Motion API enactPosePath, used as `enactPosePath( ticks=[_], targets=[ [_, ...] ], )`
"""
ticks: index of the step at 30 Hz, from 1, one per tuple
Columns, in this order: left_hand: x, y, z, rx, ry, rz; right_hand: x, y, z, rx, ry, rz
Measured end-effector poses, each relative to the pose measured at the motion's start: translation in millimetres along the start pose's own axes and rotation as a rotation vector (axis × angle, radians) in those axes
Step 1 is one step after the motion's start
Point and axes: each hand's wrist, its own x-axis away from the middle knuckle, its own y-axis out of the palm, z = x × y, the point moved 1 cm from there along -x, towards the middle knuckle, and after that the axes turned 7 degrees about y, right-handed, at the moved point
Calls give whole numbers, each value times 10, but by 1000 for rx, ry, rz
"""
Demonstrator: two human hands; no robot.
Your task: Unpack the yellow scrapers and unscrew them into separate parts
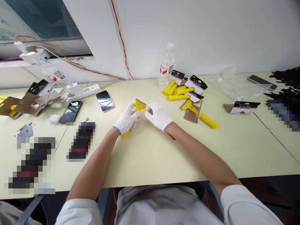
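Observation:
My left hand (126, 119), in a white knit glove with a blue cuff, is wrapped round the handle of a yellow scraper (139, 105). The scraper's wide head with its metal blade edge points away from me, and the handle's end shows below my palm. My right hand (159, 116), gloved too, is closed in a pinch at the right corner of the scraper head. Whatever its fingertips hold is too small to make out. To the right lies another yellow scraper (202, 117) with a brown-backed card (191, 116) around its neck.
Several yellow scrapers (179, 91) with black-and-white cards lie in a pile beside a plastic bottle (167, 67). A folded card (245, 107) and clear plastic bag (236, 84) are at right. Phones (105, 101), a power strip (86, 92) and more carded scrapers (30, 101) are at left.

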Motion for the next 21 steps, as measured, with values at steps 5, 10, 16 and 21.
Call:
enactPosePath(
  ticks=[5,10,16,21],
  targets=[
    [-56,-90,-49,164,15,94,-26,44,-31,439,-44,-133],
    [-69,-93,-27,226,37,122,74,-72,-27,529,-62,-125],
    [-81,-112,-25,192,47,160,612,-427,27,581,318,-136],
    [-68,-132,-31,123,53,173,772,-571,117,590,426,-357]
  ],
)
